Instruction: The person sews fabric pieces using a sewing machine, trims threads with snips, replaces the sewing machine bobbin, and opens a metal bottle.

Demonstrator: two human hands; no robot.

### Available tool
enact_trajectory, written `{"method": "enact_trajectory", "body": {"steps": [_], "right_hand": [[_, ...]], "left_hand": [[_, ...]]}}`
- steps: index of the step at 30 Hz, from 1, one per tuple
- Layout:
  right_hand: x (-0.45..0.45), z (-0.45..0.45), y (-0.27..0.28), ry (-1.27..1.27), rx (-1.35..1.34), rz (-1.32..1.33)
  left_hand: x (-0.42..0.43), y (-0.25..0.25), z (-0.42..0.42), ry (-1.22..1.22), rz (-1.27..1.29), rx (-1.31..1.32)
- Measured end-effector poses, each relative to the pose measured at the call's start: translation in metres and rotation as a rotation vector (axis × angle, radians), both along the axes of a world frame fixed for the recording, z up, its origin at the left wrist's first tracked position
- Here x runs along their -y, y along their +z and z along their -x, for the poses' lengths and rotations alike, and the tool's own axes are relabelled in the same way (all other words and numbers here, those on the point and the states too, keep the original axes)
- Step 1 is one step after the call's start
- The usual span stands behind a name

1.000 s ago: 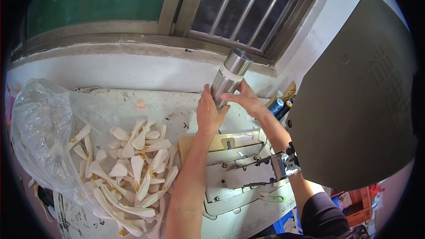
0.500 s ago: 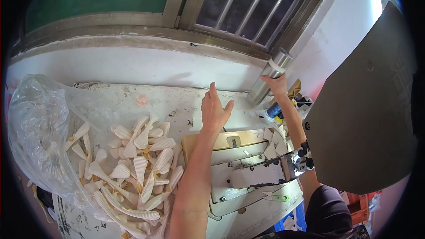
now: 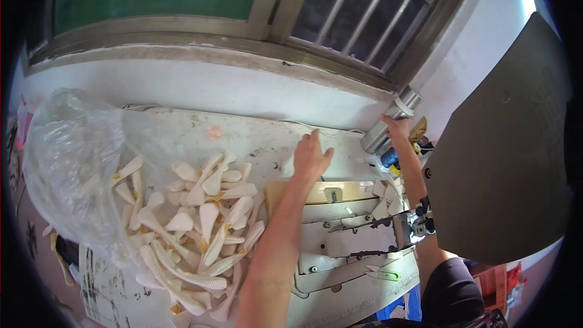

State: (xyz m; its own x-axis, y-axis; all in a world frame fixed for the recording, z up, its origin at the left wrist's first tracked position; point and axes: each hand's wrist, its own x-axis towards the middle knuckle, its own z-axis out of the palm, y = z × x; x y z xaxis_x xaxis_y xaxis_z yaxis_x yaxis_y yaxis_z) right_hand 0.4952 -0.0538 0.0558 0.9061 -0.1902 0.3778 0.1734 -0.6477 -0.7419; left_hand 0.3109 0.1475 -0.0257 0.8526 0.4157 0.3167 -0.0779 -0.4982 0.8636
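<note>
My right hand (image 3: pixel 398 127) is wrapped round a silver steel flask (image 3: pixel 376 138) with a pale band near its top, at the table's far right corner. The flask leans to the right by the wall. Over the table's middle, my left hand (image 3: pixel 311 158) holds nothing, its thumb apart from the slightly bent fingers. Below that hand lies the bed of a sewing machine (image 3: pixel 358 243) with a cream bar along its back. A heap of white ribbed, spoon-shaped fabric pieces (image 3: pixel 209 215) with yellowish bits lies left of my left forearm.
A clear plastic bag (image 3: pixel 73 164) stands at the left. A large grey panel (image 3: pixel 504 158) blocks the right side. Green-handled thread snips (image 3: pixel 384 273) lie on the machine bed. A blue thread spool (image 3: pixel 388 158) and white scraps (image 3: pixel 384 197) are near my right forearm. Behind is a barred window (image 3: pixel 358 18).
The view has shifted, so the scene sits farther right. My right hand still grips the flask, which leans more to the right. The fingers of my left hand are a little more bent.
</note>
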Motion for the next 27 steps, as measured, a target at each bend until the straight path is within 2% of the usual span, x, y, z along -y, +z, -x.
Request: {"method": "enact_trajectory", "body": {"steps": [1, 2, 3, 4, 5, 7, 9, 11, 12, 14, 16, 18, 21, 23, 24, 25, 27], "right_hand": [[0.016, -0.021, -0.009, 0.150, 0.034, 0.045], [0.027, -0.040, -0.019, 0.165, 0.056, 0.081], [0.076, -0.110, -0.058, 0.433, 0.260, 0.203], [0.030, -0.041, -0.028, 0.089, 0.104, -0.021], [-0.003, 0.051, 0.013, 0.132, -0.101, -0.252], [0.017, 0.073, 0.002, 0.353, 0.087, -0.303], [0.019, 0.144, 0.019, 0.198, 0.042, -0.678], [0.039, 0.227, 0.046, 0.779, -0.018, -0.224], [0.058, 0.255, 0.042, 1.050, -0.031, 0.014], [0.159, 0.241, -0.001, 0.810, -0.773, 0.120], [0.146, 0.293, 0.016, 1.065, -0.634, 0.274], [0.155, 0.316, 0.013, 1.167, -0.534, 0.373], [0.163, 0.339, 0.005, 1.206, -0.496, 0.219], [0.167, 0.345, -0.006, 1.226, -0.409, 0.161], [0.169, 0.346, -0.015, 1.221, -0.372, 0.126], [0.169, 0.351, -0.018, 1.124, -0.435, 0.102], [0.166, 0.354, -0.040, 1.027, -0.182, 0.152]], "left_hand": [[0.000, -0.002, -0.001, 0.004, -0.024, -0.009], [0.001, -0.002, 0.000, -0.003, -0.046, -0.016], [0.002, -0.003, 0.000, -0.006, -0.064, -0.028], [0.004, -0.006, -0.001, 0.003, -0.089, -0.021], [0.004, -0.003, 0.002, -0.003, -0.112, -0.032], [0.005, -0.007, -0.001, 0.021, -0.127, 0.023], [0.005, 0.006, -0.001, 0.055, -0.112, 0.088], [0.005, 0.029, 0.005, 0.083, -0.111, 0.174], [0.009, 0.048, 0.012, 0.088, -0.114, 0.225], [0.012, 0.080, 0.029, 0.086, -0.171, 0.233], [0.012, 0.109, 0.043, 0.074, -0.275, 0.146], [0.005, 0.129, 0.071, 0.025, -0.376, 0.079], [0.000, 0.134, 0.173, -0.013, -0.443, 0.178], [0.020, 0.152, 0.270, -0.055, -0.444, -0.123], [0.031, 0.147, 0.318, -0.085, -0.447, -0.174], [0.050, 0.149, 0.367, -0.062, -0.312, -0.418], [0.059, 0.095, 0.450, -0.354, 0.137, -0.433]]}}
